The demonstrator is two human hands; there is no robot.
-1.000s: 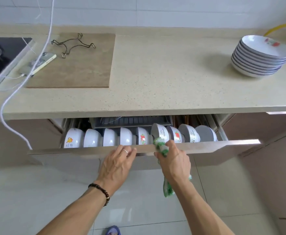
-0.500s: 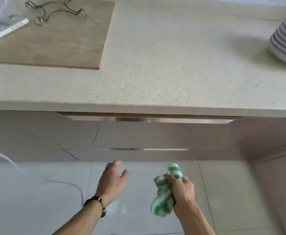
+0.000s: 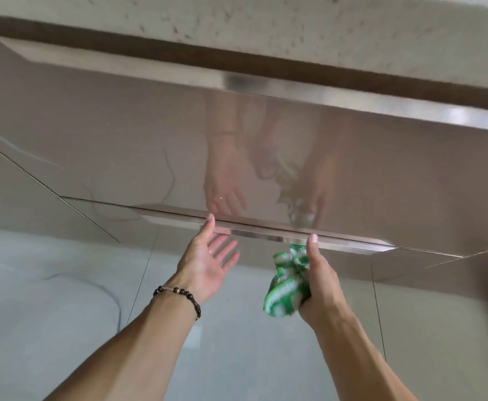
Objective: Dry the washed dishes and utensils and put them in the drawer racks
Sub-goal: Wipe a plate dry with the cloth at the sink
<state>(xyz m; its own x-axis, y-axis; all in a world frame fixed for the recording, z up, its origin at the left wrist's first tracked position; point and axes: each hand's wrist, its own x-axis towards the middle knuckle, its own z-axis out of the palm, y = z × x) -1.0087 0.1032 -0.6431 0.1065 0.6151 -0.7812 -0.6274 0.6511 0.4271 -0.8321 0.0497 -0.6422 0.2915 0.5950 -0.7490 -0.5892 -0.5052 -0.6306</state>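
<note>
1. The left hand (image 3: pixel 208 263) is spread, palm up, fingers straight, and grips nothing; its thumb tip sits at the metal handle strip (image 3: pixel 266 231) of the lower drawer (image 3: pixel 266 314), touching or nearly so.
2. The right hand (image 3: pixel 319 280) has its lower fingers curled round a bunched green-and-white cloth (image 3: pixel 287 287), while the thumb points up and reaches the same strip, to the right of the left hand.
3. The upper drawer (image 3: pixel 150 134) is closed, its glossy front mirroring both hands. The lower one below the strip also looks closed.
4. No dishes or utensils are in view; the racks are hidden behind the fronts. The edge of the bench (image 3: pixel 323 27) runs across the top.
5. Judgement: the next step looks like pulling open the lower drawer by the strip.
6. Handling: the front is stiff, smooth and likely slippery, so the recessed strip is the place to hook fingertips. If loaded, the drawer may be heavy; a pull near its middle, where the hands are, should keep it running straight.
7. The cloth is soft and light, and easily stays tucked in the palm.
</note>
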